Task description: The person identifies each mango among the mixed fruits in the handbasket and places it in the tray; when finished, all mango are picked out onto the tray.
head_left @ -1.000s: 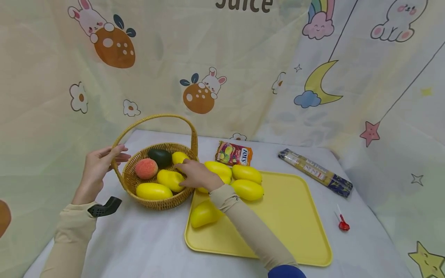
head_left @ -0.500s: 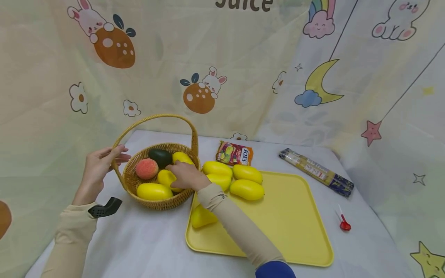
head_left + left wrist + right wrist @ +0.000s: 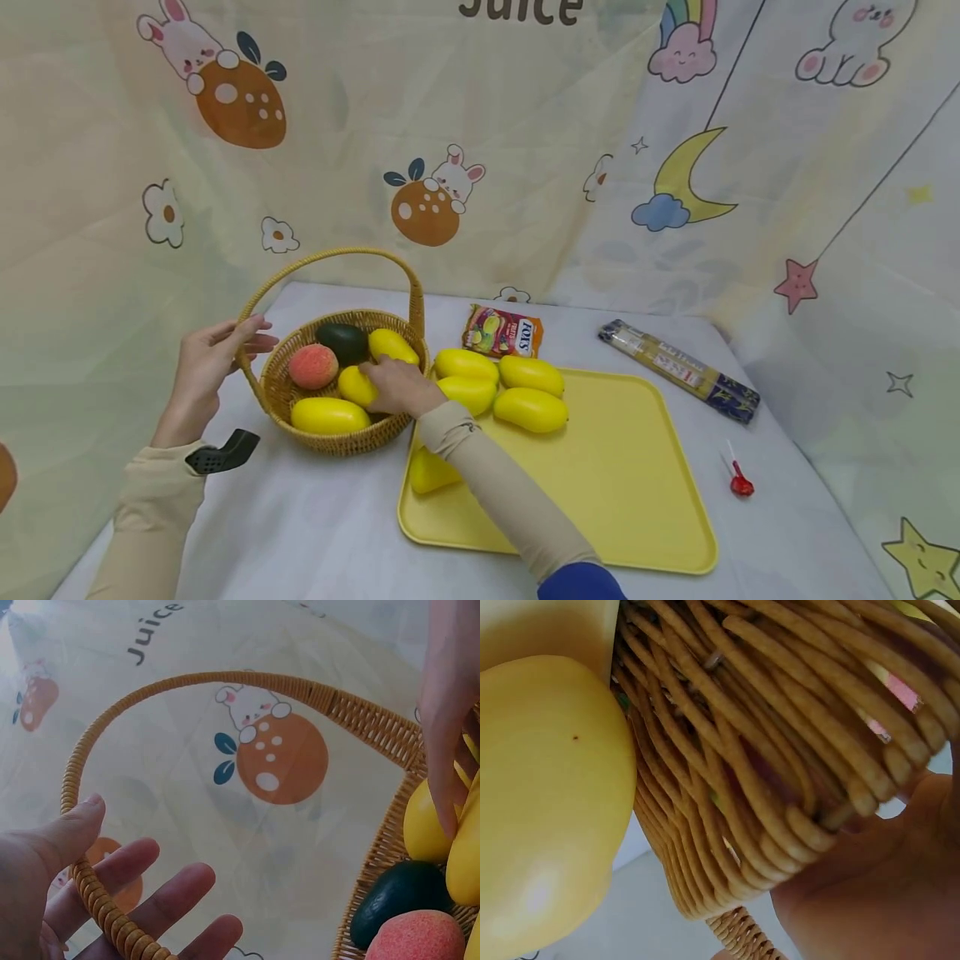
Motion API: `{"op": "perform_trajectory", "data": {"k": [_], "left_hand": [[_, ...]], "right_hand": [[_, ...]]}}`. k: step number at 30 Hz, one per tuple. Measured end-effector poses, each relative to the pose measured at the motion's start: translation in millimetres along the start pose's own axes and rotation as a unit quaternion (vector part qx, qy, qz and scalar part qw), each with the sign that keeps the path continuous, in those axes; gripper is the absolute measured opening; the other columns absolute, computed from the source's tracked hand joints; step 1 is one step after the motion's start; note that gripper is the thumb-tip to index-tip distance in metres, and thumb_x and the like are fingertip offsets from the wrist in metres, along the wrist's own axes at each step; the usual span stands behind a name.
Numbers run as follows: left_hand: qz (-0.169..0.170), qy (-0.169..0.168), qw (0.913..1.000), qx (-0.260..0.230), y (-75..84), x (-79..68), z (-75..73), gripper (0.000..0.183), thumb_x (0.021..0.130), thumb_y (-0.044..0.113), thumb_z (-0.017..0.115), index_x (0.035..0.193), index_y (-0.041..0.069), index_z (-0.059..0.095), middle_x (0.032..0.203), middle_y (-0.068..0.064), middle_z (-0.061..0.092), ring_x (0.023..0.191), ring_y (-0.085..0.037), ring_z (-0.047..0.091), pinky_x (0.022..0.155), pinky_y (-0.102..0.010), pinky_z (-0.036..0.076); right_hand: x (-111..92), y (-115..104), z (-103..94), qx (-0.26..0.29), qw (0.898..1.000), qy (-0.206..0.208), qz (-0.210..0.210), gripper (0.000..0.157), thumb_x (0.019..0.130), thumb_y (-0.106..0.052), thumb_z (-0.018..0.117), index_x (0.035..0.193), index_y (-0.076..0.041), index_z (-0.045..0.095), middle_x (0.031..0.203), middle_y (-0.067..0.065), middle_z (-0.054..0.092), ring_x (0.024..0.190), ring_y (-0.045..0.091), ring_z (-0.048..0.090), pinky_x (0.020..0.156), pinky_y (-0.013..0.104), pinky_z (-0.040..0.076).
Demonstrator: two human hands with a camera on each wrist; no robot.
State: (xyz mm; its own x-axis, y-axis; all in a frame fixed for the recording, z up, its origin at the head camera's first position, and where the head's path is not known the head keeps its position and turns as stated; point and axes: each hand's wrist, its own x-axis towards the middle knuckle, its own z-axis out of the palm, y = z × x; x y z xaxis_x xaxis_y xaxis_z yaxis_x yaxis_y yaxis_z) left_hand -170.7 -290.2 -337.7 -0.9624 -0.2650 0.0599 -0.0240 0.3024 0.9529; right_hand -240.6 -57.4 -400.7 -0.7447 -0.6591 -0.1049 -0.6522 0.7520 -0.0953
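Observation:
My left hand [image 3: 206, 367] holds the arched handle of the wicker basket [image 3: 330, 446] at its left side. In the left wrist view the handle [image 3: 112, 919] passes between the thumb and loosely extended fingers. My right hand [image 3: 401, 386] reaches over the basket's right rim and grips a yellow mango [image 3: 355, 386]; its fingertips are partly hidden. Another mango [image 3: 392, 346] lies behind it, one more [image 3: 330, 415] in front. A peach [image 3: 312, 367] and a dark green avocado-like fruit [image 3: 342, 342] lie on the left. The right wrist view shows the basket's weave [image 3: 727, 772] up close.
A yellow tray [image 3: 622, 467] overlaps the area right of the basket, with several yellow mangoes [image 3: 531, 409] on its left part. Behind stands a FOX'S candy bag [image 3: 502, 332]. A long packet [image 3: 678, 369] and red lollipop [image 3: 741, 482] lie to the right.
My right hand has moved slightly left and deeper into the basket, uncovering the rear mango and those on the tray. The left hand stays on the handle.

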Motion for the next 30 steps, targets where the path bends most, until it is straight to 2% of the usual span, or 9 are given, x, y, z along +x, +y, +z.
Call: {"op": "perform_trajectory", "data": {"k": [4, 9, 16, 23, 27, 30], "left_hand": [[0.000, -0.002, 1.0000, -0.003, -0.1, 0.1, -1.0, 0.040, 0.092, 0.049, 0.057, 0.111, 0.015, 0.065, 0.076, 0.022, 0.069, 0.078, 0.003, 0.065, 0.076, -0.021, 0.044], [0.001, -0.003, 1.0000, -0.008, 0.2, 0.6, -0.6, 0.038, 0.092, 0.049, 0.057, 0.110, 0.016, 0.066, 0.076, 0.022, 0.069, 0.078, 0.003, 0.066, 0.078, -0.023, 0.044], [0.001, -0.001, 1.0000, -0.009, -0.3, -0.6, -0.3, 0.037, 0.092, 0.048, 0.057, 0.109, 0.016, 0.066, 0.076, 0.022, 0.069, 0.077, 0.003, 0.065, 0.075, -0.020, 0.044], [0.000, 0.003, 1.0000, -0.003, -0.8, -0.8, 0.5, 0.038, 0.092, 0.049, 0.057, 0.110, 0.016, 0.065, 0.075, 0.024, 0.068, 0.078, 0.004, 0.064, 0.077, -0.022, 0.043], [-0.004, 0.002, 1.0000, 0.004, -0.9, 0.0, 0.4, 0.038, 0.093, 0.050, 0.055, 0.111, 0.017, 0.065, 0.075, 0.025, 0.067, 0.079, 0.004, 0.063, 0.079, -0.025, 0.042], [-0.005, 0.002, 1.0000, 0.007, -1.0, 0.5, 0.5, 0.038, 0.093, 0.050, 0.055, 0.111, 0.017, 0.064, 0.075, 0.026, 0.066, 0.080, 0.004, 0.062, 0.080, -0.026, 0.041]], "right_hand": [[4.5, -1.8, 2.3, 0.008, 1.000, 0.000, -0.007, 0.059, 0.087, -0.031, 0.070, 0.139, -0.018, 0.045, 0.115, 0.003, 0.059, 0.089, 0.013, 0.054, 0.072, 0.027, 0.047], [8.2, -5.3, 5.9, -0.001, 1.000, -0.003, -0.007, 0.057, 0.086, -0.025, 0.071, 0.136, -0.018, 0.045, 0.112, 0.001, 0.060, 0.085, 0.012, 0.054, 0.065, 0.025, 0.046], [7.6, -6.6, 11.2, 0.013, 1.000, -0.014, 0.000, 0.058, 0.086, -0.026, 0.072, 0.135, -0.020, 0.041, 0.111, 0.001, 0.059, 0.083, 0.011, 0.052, 0.066, 0.024, 0.046], [7.9, -3.9, 14.0, 0.014, 1.000, -0.021, 0.001, 0.060, 0.087, -0.030, 0.071, 0.138, -0.019, 0.042, 0.111, 0.001, 0.061, 0.085, 0.010, 0.054, 0.072, 0.024, 0.048], [7.1, -2.1, 12.5, 0.012, 1.000, -0.014, -0.004, 0.060, 0.086, -0.028, 0.072, 0.138, -0.019, 0.044, 0.120, 0.002, 0.058, 0.092, 0.010, 0.055, 0.076, 0.025, 0.048], [6.2, -0.7, 11.2, 0.016, 1.000, -0.004, -0.013, 0.057, 0.085, -0.025, 0.073, 0.135, -0.017, 0.048, 0.118, 0.002, 0.058, 0.091, 0.010, 0.054, 0.075, 0.023, 0.047]]}}
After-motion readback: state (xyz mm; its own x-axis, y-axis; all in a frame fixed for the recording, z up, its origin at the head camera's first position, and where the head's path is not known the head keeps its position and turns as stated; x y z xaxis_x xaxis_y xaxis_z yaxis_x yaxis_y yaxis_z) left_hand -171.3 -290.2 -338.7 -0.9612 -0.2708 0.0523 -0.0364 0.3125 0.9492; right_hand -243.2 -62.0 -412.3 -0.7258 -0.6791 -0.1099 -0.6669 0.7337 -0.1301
